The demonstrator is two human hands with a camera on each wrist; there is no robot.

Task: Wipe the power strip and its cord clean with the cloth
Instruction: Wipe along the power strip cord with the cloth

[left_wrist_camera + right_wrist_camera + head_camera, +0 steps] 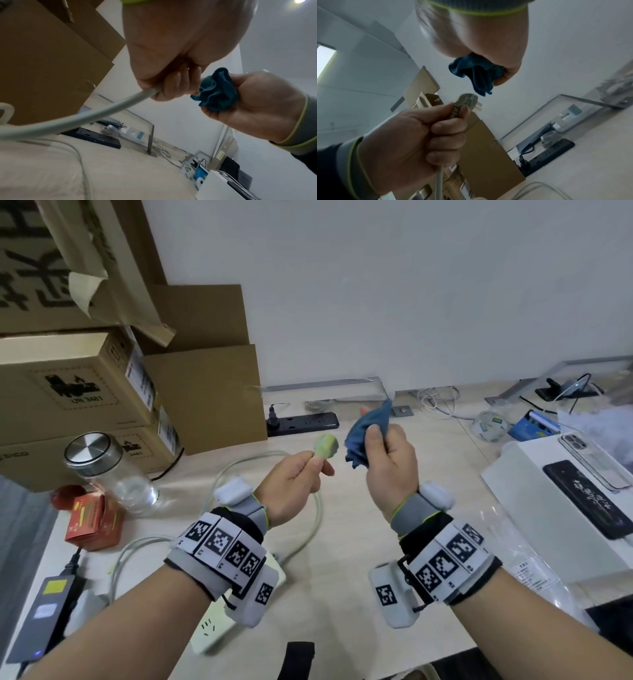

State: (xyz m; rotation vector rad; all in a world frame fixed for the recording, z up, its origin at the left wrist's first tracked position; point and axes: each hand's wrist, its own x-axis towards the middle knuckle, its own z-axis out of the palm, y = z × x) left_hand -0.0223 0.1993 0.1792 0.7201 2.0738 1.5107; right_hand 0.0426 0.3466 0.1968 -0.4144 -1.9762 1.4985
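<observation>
A white power strip point(209, 631) lies on the desk under my left forearm. Its pale cord point(317, 522) loops over the desk and rises to my left hand point(294, 474), which grips the cord point(96, 109) just behind the plug point(326, 445), held up in the air. In the right wrist view the plug point(468, 100) sticks out above the curled fingers. My right hand point(387, 460) holds a bunched blue cloth point(366, 436) beside the plug, a small gap apart. The cloth point(217, 90) fills the right palm and hangs from the fist in the right wrist view point(479, 74).
Cardboard boxes point(78, 392) stack at the left. A black power strip point(303, 422) lies by the wall. A glass jar point(109, 474), a red box point(94, 522) and a power adapter point(44, 614) stand at the left; a white box point(534, 491) with phones point(589, 498) sits at the right.
</observation>
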